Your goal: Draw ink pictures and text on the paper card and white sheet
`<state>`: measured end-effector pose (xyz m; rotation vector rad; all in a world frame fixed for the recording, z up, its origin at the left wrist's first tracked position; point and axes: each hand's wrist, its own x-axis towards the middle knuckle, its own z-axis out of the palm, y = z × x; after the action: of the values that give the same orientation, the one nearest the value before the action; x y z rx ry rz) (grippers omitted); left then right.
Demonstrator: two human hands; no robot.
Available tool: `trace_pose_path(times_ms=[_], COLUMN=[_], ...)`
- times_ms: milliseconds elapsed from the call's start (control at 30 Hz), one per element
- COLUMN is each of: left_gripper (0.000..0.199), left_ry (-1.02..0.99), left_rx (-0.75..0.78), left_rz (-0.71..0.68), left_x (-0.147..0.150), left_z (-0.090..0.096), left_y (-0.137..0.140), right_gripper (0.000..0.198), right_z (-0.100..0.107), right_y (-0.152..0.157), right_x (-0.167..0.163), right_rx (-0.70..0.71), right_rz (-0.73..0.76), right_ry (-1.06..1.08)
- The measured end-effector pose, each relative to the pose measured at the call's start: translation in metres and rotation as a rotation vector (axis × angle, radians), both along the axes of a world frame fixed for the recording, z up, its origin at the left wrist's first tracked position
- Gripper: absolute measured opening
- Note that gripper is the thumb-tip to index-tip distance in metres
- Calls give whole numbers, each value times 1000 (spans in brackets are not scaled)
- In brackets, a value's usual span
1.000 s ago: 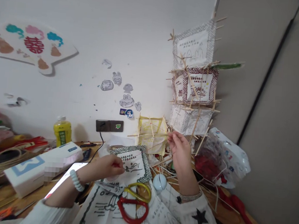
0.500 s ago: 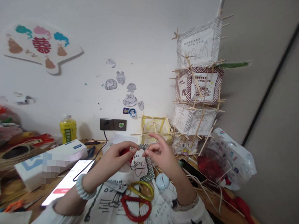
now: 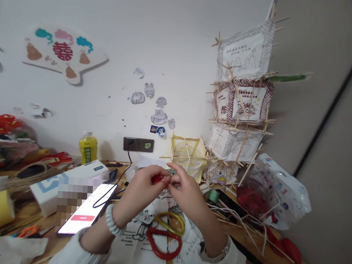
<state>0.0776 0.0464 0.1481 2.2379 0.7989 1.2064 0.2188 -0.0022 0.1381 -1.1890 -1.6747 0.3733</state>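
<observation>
My left hand (image 3: pixel 148 186) is closed around a small bundle of red thread (image 3: pixel 157 179), mostly covered by its fingers. Against it, my right hand (image 3: pixel 185 191) is pinched at the left fingertips; what lies between them is too small to see well, though a thin red strand seems to hang below. Both hands are raised over drawn-on paper sheets (image 3: pixel 138 242). Nearer to me lie scissors with a red and a yellow handle (image 3: pixel 165 244). A patterned dark-and-white border of a sheet shows behind and under the hands.
At left are a lit phone (image 3: pixel 87 210) with a cable, a white box (image 3: pixel 70 185), yellow tape (image 3: pixel 0 208) and a yellow bottle (image 3: pixel 88 148). A tower of sticks and paper panels (image 3: pixel 241 100) stands at right, beside a plastic bag (image 3: pixel 283 191) and a green spool (image 3: pixel 213 195).
My hands have come together, right fingers meeting the left fingertips. The view has turned slightly left, so the green spool beside my right wrist now shows.
</observation>
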Motion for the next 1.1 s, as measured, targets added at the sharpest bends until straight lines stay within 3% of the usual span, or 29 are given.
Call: trace_pose_path(times_ms=[133, 333, 467, 833, 1100], left_gripper=[20, 25, 27, 27, 27], left_ry=[-18, -54, -65, 48, 139], left_rx=[46, 9, -18, -158, -177], left_rz=[104, 124, 51, -341, -335], left_x=[-3, -8, -12, -5, -2], left_z=[0, 2, 4, 4, 4], left_y=[0, 5, 13, 9, 3], right_gripper=[41, 10, 15, 20, 29], right_z=[-6, -10, -6, -3, 0], right_y=[5, 13, 11, 6, 13], right_x=[-2, -1, 4, 8, 27], right_rx=[30, 72, 129, 113, 91], right_rz=[-67, -48, -15, 112, -70], right_ry=[146, 486, 581, 478, 719])
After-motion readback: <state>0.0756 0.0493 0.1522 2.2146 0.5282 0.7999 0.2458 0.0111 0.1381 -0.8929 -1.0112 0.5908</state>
